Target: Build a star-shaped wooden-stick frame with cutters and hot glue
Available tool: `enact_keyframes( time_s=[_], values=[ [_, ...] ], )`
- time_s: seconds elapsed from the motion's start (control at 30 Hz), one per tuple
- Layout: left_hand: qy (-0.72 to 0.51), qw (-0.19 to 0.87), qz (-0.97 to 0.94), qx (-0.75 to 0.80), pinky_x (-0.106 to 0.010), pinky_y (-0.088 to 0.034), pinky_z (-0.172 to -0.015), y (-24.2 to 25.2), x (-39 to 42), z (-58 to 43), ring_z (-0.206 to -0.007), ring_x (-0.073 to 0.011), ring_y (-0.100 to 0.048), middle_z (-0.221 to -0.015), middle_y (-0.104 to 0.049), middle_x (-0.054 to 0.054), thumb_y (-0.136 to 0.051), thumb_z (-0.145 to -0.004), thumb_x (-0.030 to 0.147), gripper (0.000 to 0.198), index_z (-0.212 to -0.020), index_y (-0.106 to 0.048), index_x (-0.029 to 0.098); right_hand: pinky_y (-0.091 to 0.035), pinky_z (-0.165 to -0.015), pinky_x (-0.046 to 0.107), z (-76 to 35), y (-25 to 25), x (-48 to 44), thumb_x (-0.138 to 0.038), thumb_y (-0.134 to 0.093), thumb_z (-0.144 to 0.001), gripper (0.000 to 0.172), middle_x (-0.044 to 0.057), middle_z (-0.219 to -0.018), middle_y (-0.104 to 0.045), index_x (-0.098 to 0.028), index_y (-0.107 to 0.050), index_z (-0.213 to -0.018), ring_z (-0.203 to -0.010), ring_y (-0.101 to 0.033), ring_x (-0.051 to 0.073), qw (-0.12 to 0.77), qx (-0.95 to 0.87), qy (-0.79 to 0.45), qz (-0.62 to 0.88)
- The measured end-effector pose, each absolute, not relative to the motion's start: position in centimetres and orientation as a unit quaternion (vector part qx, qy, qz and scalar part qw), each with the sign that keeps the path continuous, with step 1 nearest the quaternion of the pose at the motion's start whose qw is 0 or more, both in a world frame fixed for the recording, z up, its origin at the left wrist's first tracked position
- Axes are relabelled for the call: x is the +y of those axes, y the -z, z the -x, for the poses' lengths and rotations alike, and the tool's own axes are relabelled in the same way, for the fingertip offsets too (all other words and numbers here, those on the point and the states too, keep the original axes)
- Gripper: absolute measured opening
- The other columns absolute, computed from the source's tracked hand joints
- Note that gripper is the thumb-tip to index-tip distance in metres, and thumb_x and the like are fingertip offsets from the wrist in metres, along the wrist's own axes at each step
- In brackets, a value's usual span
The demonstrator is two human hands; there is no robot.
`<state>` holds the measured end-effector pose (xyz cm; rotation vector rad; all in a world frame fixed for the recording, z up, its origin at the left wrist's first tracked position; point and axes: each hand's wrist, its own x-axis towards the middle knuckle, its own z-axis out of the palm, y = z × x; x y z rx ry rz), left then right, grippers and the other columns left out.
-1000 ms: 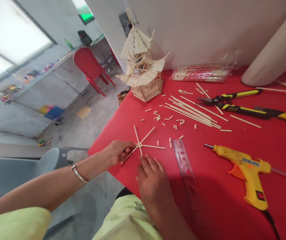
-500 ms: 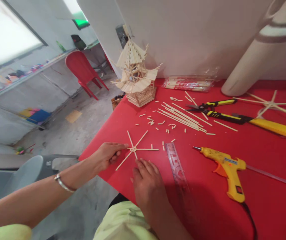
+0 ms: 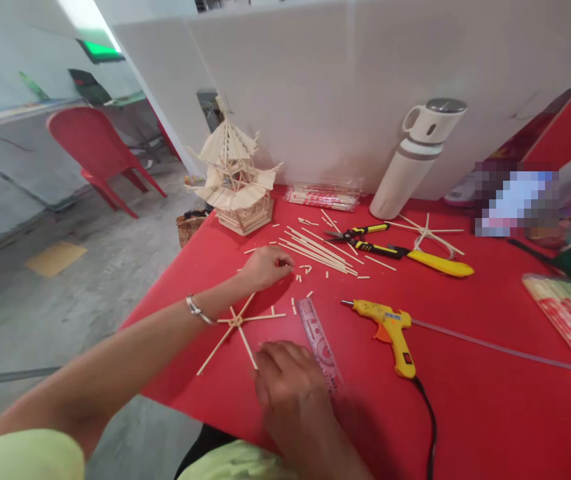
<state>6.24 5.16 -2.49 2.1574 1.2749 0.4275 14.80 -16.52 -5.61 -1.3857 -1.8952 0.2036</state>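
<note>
On the red table (image 3: 165, 360), a star-shaped frame of thin wooden sticks (image 3: 236, 321) lies flat near the left edge, a short piece standing off its right arm. My left hand (image 3: 267, 268) is stretched over the frame, closed above the scattered short stick pieces (image 3: 306, 269); what its fingertips hold, if anything, is too small to name. My right hand (image 3: 292, 377) rests by the end of the frame's lower arm, its fingers bent and slightly blurred. A clear ruler (image 3: 320, 343) lies beside it, and a yellow glue gun (image 3: 389, 327) is farther right.
A stick pagoda model (image 3: 240, 180) stands at the back left. Long loose sticks (image 3: 315, 251), cutting pliers (image 3: 360, 235), a yellow-handled cutter (image 3: 435, 262), another stick star (image 3: 428, 231) and a white bottle (image 3: 405, 167) are behind. A stick packet (image 3: 565, 320) lies right.
My left hand has left the star frame and moved forward and right to the small pieces. The frame has turned somewhat. The view has swung right.
</note>
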Motion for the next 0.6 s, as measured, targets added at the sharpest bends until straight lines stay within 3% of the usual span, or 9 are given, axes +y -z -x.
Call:
enact_keyframes(
  time_s=[0.17,0.6],
  values=[
    [-0.059,0.214,-0.863,0.454,-0.024,-0.047,-0.081,3.3,7.5,-9.2,-0.095,-0.0195,-0.067,-0.098,-0.077,-0.005,-0.065,-0.082,0.018,0.016,-0.087,-0.08,0.02,-0.047,-0.091,0.034,-16.6,4.8,-15.8,-0.011,-0.06,-0.091,0.021,0.005,-0.102,-0.075,-0.021,-0.07,-0.106,-0.09,-0.066,0.02,0.373,-0.737,-0.068,0.559],
    [-0.006,0.202,-0.833,0.515,-0.031,-0.048,-0.083,3.6,6.9,-10.6,-0.095,-0.0256,-0.066,-0.092,-0.074,-0.012,-0.065,-0.079,0.015,0.012,-0.082,-0.077,0.013,-0.049,-0.087,0.034,-16.7,4.0,-15.3,-0.013,-0.056,-0.096,0.019,0.007,-0.099,-0.076,-0.019,-0.072,-0.104,-0.09,-0.067,0.021,0.367,-0.752,-0.095,0.539]
  ],
)
